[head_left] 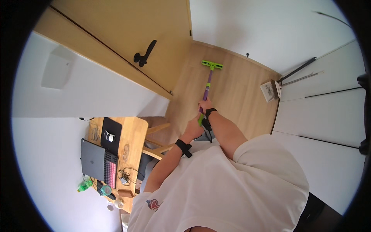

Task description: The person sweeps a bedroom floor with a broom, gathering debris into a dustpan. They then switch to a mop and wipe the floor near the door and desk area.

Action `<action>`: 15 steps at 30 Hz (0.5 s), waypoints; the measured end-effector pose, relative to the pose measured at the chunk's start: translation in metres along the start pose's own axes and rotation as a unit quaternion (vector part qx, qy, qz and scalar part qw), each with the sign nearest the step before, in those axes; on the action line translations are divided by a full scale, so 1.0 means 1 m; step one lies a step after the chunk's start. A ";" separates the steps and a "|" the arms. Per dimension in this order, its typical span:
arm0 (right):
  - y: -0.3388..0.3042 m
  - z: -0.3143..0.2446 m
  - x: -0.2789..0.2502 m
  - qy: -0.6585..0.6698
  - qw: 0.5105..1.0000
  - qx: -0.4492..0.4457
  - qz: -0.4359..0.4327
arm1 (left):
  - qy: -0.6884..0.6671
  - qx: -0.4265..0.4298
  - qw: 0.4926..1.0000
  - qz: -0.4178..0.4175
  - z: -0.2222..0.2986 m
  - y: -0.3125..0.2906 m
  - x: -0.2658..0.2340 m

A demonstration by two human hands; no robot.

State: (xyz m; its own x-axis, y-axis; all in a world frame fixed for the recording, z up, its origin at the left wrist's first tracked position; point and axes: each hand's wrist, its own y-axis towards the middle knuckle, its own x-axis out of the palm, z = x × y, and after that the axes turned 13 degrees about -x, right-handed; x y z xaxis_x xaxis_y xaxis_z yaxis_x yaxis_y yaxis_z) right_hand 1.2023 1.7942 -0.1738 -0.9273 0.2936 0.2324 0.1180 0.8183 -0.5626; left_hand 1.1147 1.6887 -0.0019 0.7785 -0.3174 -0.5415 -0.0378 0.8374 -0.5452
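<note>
- Wooden floor [235,89] fills the middle of a small room seen from above, with white walls, a wooden door [127,34] bearing a black handle [145,54] at the upper left, and white cupboard panels [328,112] at the right.
- Right hand [205,105] grips the purple pole of a mop [209,79], fingers wrapped tight around it, a black band on the wrist.
- Left hand [194,129] holds the same pole lower down, near its green end, fingers closed on it; that wrist wears a black band too.
- Mop head [212,65], a flat green bar, lies on the floor well ahead of the person, close to the far wall.
- Judging by the stretched pole, the work in hand looks like a mopping stroke at its far reach; the next move would call for a firm two-handed grip and the head kept flat on the floor.
- At the lower left a wooden counter [135,131] carries a laptop [96,162], a black mouse pad [111,133], tangled cables and a green bottle [83,186].
- A flat pale thing [269,91], hard to identify, leans near the right wall.
- White shirt [232,193] hides the person's legs and the floor underfoot; the picture's rim is black, and straight edges bend near it.
</note>
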 end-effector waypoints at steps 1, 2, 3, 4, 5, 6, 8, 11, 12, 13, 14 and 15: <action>0.001 0.001 -0.003 -0.002 1.000 0.000 0.001 | 0.008 -0.021 1.000 -0.015 0.002 -0.001 0.003; 0.001 0.002 -0.005 -0.003 1.000 0.001 0.002 | 0.018 -0.043 0.998 -0.031 0.014 -0.006 -0.002; 0.004 0.002 -0.007 -0.013 1.000 0.004 -0.003 | 0.027 -0.066 0.996 -0.046 0.022 -0.008 -0.005; 0.007 0.001 -0.010 -0.023 1.000 0.006 -0.008 | 0.023 -0.065 0.997 -0.044 0.023 -0.005 -0.003; 0.006 -0.002 -0.009 -0.036 0.999 0.012 -0.015 | 0.017 -0.069 0.997 -0.042 0.021 -0.004 -0.001; 0.007 -0.005 -0.009 -0.034 0.999 0.015 -0.020 | 0.011 -0.073 0.997 -0.039 0.019 -0.001 0.002; 0.013 -0.012 -0.006 -0.028 0.999 0.019 -0.029 | -0.006 -0.030 1.000 0.002 0.009 0.010 0.010; 0.023 -0.018 0.002 -0.034 0.998 0.044 -0.016 | -0.018 -0.011 0.999 0.024 0.003 0.027 0.012; 0.029 -0.019 0.005 -0.019 0.999 0.042 -0.016 | -0.020 -0.013 0.999 0.024 0.005 0.032 0.009; 0.035 -0.020 0.008 -0.005 0.999 0.039 -0.016 | -0.024 -0.002 0.999 0.027 0.006 0.040 0.006; 0.041 -0.020 0.010 0.011 0.999 0.037 -0.015 | -0.027 0.007 0.999 0.030 0.008 0.048 0.002; 0.048 -0.021 0.013 0.024 0.999 0.029 -0.009 | -0.029 0.018 0.999 0.032 0.010 0.056 -0.002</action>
State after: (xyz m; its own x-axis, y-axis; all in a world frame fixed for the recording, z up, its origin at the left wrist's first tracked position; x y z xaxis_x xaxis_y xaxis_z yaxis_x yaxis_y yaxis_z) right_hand 1.2031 1.8478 -0.1813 -0.9105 0.3033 0.2810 0.0783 0.7938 -0.6031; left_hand 1.1173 1.7411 -0.0247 0.8104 -0.2363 -0.5362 -0.0682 0.8708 -0.4869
